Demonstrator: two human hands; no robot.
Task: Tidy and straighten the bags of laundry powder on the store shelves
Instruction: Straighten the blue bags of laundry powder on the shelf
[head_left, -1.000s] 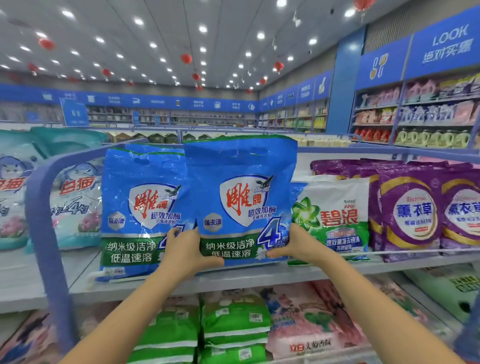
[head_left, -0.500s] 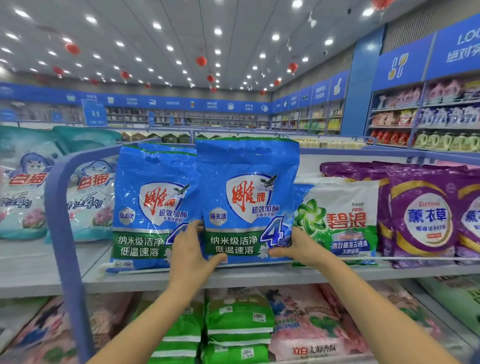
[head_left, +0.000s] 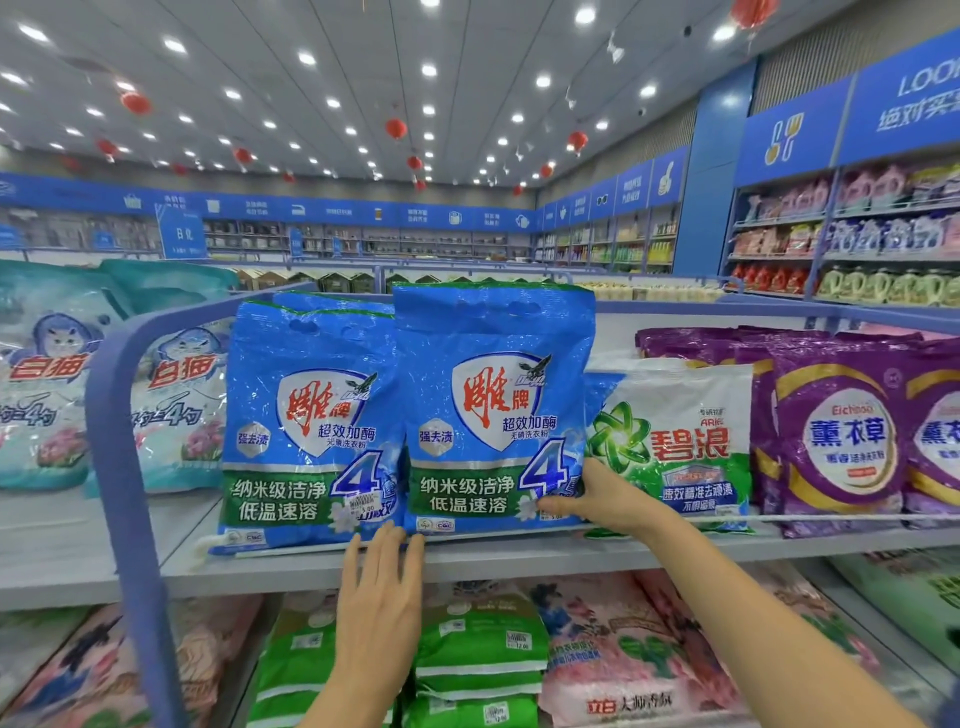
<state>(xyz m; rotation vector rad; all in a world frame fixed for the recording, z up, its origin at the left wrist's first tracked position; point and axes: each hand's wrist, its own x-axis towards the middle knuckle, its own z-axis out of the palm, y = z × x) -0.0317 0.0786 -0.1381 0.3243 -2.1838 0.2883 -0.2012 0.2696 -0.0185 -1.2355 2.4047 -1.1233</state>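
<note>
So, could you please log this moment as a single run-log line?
left hand: open at shelf edge | right hand: grips right blue bag | bag: upright

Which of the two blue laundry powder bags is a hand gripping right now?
The right blue bag, beside the green-and-white bag: the right hand pinches its lower right corner. The left blue bag has no hand round it.

Glossy, crinkled plastic blue bags (head_left: 493, 410) stand on a smooth matt shelf (head_left: 519, 558).
</note>
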